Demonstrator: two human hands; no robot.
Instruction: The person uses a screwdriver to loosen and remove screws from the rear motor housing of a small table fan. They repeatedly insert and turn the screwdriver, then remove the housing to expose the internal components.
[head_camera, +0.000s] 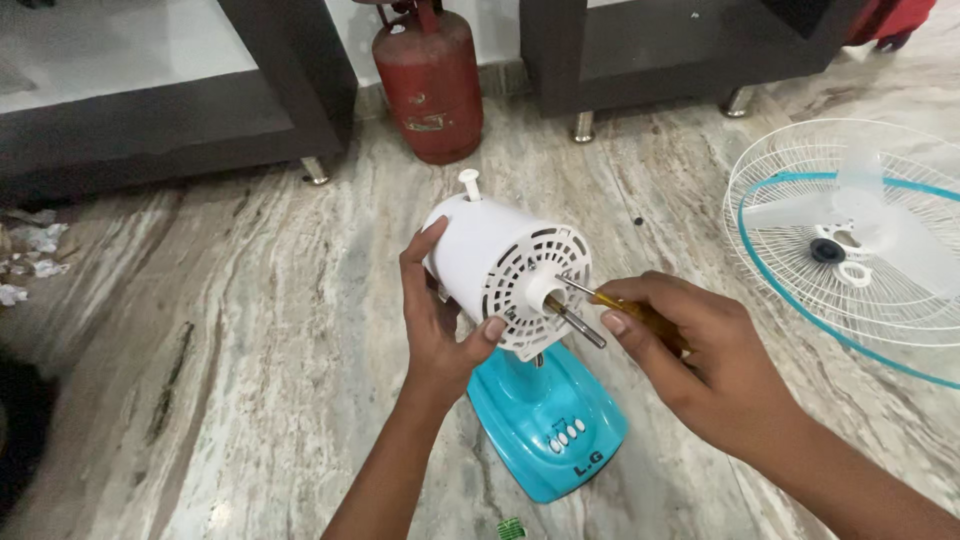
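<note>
The white fan motor housing (505, 270) sits atop the blue fan base (548, 425) on the marble floor (250, 350), its vented front face turned toward the camera and its metal shaft (577, 325) jutting forward and down to the right. That shaft marks the housing's long axis, running from the white knob (469, 184) at the upper rear to the shaft tip in front. The left hand (440, 325) is clasped around the housing's left side, thumb pressed on the lower rim of the face. The right hand (690, 365) comes in from the right, closed on a yellow-handled screwdriver (625, 305) whose thin blade lies nearly level and reaches leftward to the face just above the shaft. Farther right lies the white fan guard (850, 235) with a teal ring and translucent blades. A red gas cylinder (430, 80) stands behind, between dark cabinets (150, 120)
</note>
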